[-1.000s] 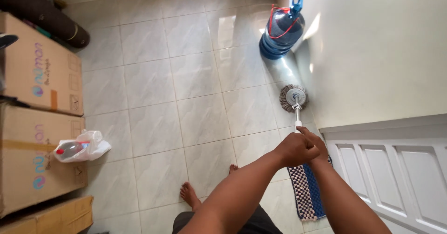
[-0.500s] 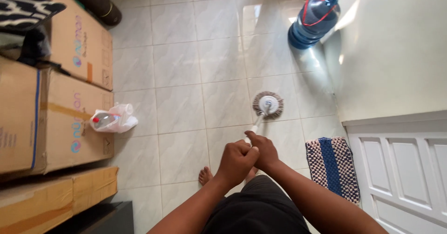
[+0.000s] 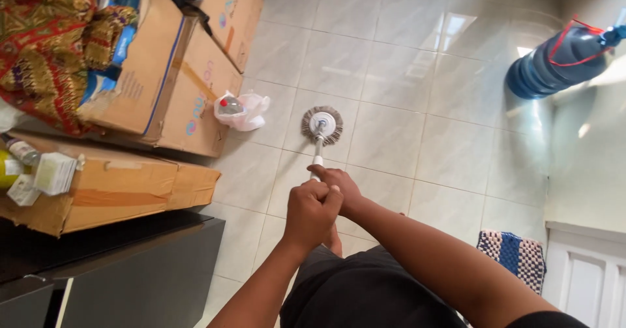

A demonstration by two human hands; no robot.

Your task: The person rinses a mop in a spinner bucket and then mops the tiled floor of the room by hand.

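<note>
Both hands wrapped around mop handle (image 3: 317,162): left hand (image 3: 312,212) nearer the body, right hand (image 3: 340,186) just beyond. Mop head (image 3: 322,125) flat on tiled floor (image 3: 398,119), ahead of hands. Advice: keep head flat; steer clear of bagged bottle (image 3: 240,109) left of it.

We see the white mop handle (image 3: 317,162) only between the round grey mop head (image 3: 322,125) and the hands; the left hand (image 3: 312,212) and right hand (image 3: 340,186) cover the rest; the blue plastic water jug (image 3: 554,67) is cut by the right edge, far off; the blue-and-white woven mat (image 3: 515,257) is partly hidden by the right arm; the bottle inside the clear plastic bag (image 3: 241,110) is too small to tell apart.
</note>
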